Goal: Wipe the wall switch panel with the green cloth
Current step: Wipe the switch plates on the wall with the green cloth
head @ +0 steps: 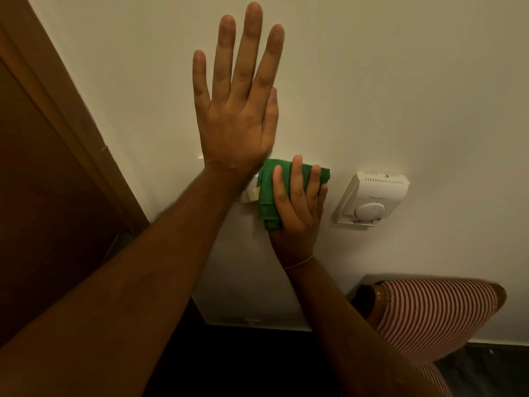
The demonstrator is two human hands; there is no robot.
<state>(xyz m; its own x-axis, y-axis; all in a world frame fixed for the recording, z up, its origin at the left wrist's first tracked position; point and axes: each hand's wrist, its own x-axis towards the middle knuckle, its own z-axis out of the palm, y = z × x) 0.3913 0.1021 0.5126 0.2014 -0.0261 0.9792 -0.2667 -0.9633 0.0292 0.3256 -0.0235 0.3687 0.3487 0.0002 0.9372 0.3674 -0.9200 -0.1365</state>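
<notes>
My left hand (237,110) lies flat on the cream wall, fingers stretched upward, holding nothing. Just below and right of its wrist, my right hand (297,207) presses a folded green cloth (269,193) against the wall switch panel (249,193). Only a small white sliver of the panel shows, between my left wrist and the cloth; the rest is hidden behind cloth, hand and forearm.
A white thermostat with a round dial (369,199) is mounted on the wall just right of the cloth. A brown wooden door frame (74,133) runs down the left. A red-and-white striped chair back (435,313) stands at the lower right, near the wall.
</notes>
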